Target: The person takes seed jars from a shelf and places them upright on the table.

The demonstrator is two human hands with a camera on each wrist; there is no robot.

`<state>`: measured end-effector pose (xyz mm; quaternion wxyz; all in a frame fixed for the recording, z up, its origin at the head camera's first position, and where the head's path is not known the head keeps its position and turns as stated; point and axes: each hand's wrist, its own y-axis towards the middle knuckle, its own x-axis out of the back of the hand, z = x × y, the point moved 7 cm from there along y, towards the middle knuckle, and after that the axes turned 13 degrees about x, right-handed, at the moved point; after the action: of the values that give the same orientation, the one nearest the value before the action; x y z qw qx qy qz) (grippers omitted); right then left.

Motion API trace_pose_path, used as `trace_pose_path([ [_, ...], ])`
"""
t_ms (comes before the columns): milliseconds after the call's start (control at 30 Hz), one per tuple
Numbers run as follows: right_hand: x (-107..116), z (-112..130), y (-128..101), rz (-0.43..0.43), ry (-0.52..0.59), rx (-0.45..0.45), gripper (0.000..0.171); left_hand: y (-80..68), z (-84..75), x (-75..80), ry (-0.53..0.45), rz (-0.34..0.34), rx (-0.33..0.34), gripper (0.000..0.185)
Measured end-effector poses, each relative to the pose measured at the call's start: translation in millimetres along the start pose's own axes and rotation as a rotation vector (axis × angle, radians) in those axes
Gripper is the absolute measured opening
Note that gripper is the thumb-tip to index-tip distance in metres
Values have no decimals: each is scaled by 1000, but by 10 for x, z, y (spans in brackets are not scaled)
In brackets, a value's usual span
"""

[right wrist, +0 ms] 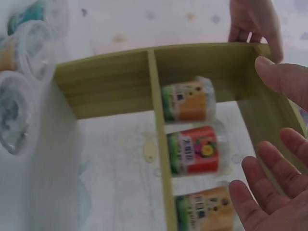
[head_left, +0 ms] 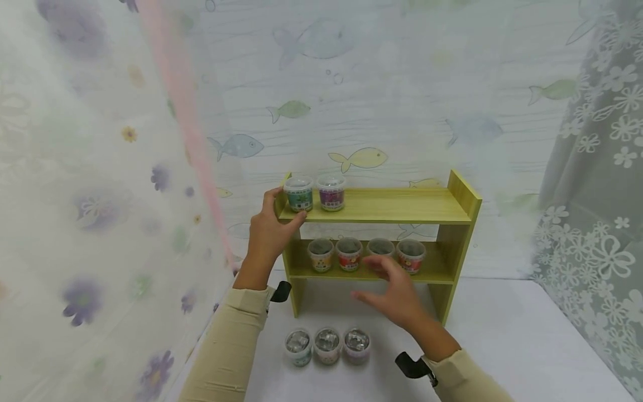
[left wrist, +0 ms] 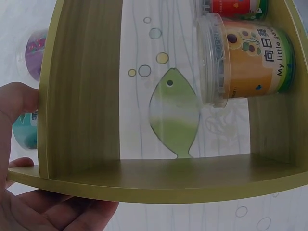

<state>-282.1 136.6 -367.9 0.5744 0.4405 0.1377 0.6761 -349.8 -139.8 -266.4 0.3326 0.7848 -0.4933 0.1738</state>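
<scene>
A yellow-green wooden shelf [head_left: 392, 205] with two tiers stands on a white table [head_left: 502, 335]. My left hand [head_left: 268, 229] grips the left end of its top board, thumb on the front edge, right beside a teal cup [head_left: 298, 194] and a purple cup [head_left: 331, 192]. The left wrist view shows that hand [left wrist: 19, 202] clasped round the board's edge [left wrist: 86, 96]. Several small lidded cups stand on the lower tier, among them an orange one [right wrist: 187, 101] and a red one [right wrist: 197, 150]. My right hand [head_left: 394, 290] hovers with fingers spread in front of the lower tier, holding nothing.
Three foil-topped cups [head_left: 327, 345] stand in a row on the table before the shelf. A flowered curtain [head_left: 75, 223] hangs close on the left, a lace one [head_left: 598, 223] on the right. Fish-patterned wall behind.
</scene>
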Motion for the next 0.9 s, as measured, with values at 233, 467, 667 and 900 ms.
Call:
trace_pose_path([
  [233,167,136,233,-4,-65,59,70,-1,17,7,-1,-4,7,78],
  [467,277,285,436,16,-126,126,68,-3,32,3,8,-9,13,78],
  [667,354,416,621,-9,-125,218,65,-2,30,-5,14,-14,8,78],
  [900,413,499,866,-23,-150,243,63,-2,5,-8,20,-11,1,78],
])
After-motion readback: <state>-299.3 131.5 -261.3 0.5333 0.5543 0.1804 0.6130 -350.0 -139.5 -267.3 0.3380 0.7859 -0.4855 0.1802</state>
